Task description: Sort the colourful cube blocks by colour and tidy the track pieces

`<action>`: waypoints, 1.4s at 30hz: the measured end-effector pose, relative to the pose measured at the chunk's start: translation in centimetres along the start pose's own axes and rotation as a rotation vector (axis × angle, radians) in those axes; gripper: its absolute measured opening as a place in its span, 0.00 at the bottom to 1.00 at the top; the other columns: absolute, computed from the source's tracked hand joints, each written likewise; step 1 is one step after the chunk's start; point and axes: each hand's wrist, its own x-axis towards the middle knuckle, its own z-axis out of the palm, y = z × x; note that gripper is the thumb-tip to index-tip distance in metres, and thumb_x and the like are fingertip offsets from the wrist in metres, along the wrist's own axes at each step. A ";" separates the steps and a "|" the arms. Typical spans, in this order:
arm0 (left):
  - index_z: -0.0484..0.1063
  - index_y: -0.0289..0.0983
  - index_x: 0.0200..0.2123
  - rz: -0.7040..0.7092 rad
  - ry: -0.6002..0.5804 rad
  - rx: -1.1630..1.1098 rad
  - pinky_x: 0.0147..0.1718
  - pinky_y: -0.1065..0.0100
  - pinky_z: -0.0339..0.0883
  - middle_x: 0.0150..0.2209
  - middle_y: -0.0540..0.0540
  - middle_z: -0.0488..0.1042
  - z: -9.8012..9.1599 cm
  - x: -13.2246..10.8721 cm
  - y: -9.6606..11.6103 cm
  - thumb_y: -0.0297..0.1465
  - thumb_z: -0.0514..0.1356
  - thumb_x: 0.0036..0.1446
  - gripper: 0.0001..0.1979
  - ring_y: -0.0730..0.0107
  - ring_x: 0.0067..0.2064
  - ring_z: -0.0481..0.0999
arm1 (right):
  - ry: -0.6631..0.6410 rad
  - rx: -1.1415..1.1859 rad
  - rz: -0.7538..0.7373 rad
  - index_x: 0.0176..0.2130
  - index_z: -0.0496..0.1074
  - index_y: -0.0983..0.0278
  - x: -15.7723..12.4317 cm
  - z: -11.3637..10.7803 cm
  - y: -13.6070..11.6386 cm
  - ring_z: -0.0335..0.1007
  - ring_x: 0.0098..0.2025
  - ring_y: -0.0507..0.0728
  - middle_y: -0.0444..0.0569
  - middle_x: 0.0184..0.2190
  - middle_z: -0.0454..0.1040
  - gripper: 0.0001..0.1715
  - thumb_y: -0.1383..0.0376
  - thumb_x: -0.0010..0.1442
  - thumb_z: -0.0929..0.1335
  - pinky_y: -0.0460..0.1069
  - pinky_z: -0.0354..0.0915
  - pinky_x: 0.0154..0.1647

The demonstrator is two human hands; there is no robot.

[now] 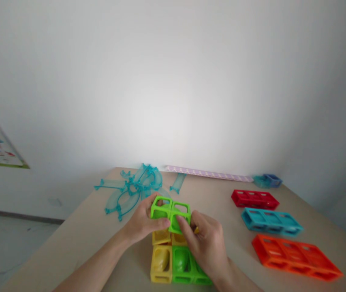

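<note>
My left hand [144,219] grips the left side of a joined pair of green cubes [171,211], its thumb across the front. On the right side of that pair, my right hand [206,235] closes with its thumb pressed on the right cube's face. Both hands hold the pair raised over yellow blocks [161,236], which it partly hides. Nearer to me, a yellow cube [161,263] stands beside green cubes [182,263]. My right hand and wrist cover part of those green cubes.
Translucent teal pieces [139,184] lie in a heap at the back left. On the right are red [255,199], blue [272,221] and orange [296,256] three-cube rows. A patterned strip [209,174] and a dark blue cube [272,180] lie by the wall.
</note>
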 end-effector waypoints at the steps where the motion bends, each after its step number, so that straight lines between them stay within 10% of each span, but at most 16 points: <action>1: 0.65 0.37 0.35 -0.006 -0.009 0.008 0.29 0.75 0.65 0.31 0.53 0.70 0.1 0.0 0.2 0.30 0.71 0.43 0.19 0.74 0.31 0.72 | 0.001 -0.007 -0.013 0.21 0.54 0.60 0.0 0.0 0.0 0.49 0.17 0.48 0.38 0.16 0.55 0.23 0.60 0.64 0.65 0.45 0.47 0.20; 11: 0.63 0.39 0.42 0.010 0.019 0.103 0.30 0.74 0.64 0.32 0.52 0.71 0.3 -0.3 1.1 0.32 0.70 0.44 0.23 0.73 0.31 0.71 | -0.043 0.096 -0.005 0.24 0.58 0.61 0.2 -0.6 0.4 0.57 0.18 0.48 0.39 0.17 0.61 0.19 0.59 0.60 0.68 0.44 0.52 0.21; 20: 0.65 0.38 0.44 0.110 0.396 0.177 0.31 0.73 0.65 0.31 0.52 0.73 0.9 0.1 0.1 0.36 0.68 0.47 0.23 0.71 0.31 0.72 | -0.737 0.030 -0.261 0.44 0.72 0.60 2.0 -4.9 -0.6 0.72 0.36 0.59 0.48 0.35 0.75 0.32 0.52 0.41 0.77 0.50 0.65 0.37; 27: 0.64 0.40 0.45 0.110 0.395 0.285 0.36 0.69 0.68 0.36 0.50 0.74 1.8 0.1 -0.3 0.34 0.68 0.46 0.23 0.66 0.36 0.75 | -0.664 -0.048 -0.181 0.47 0.71 0.62 0.2 -1.1 -1.0 0.67 0.47 0.62 0.51 0.45 0.72 0.23 0.62 0.51 0.73 0.54 0.66 0.47; 42: 0.65 0.39 0.42 0.097 0.470 0.447 0.37 0.67 0.66 0.35 0.50 0.74 1.5 0.7 -1.5 0.36 0.67 0.46 0.21 0.65 0.36 0.74 | -0.511 -0.163 -0.393 0.33 0.71 0.65 -0.6 0.3 -1.5 0.67 0.36 0.59 0.51 0.32 0.74 0.05 0.69 0.62 0.66 0.52 0.66 0.36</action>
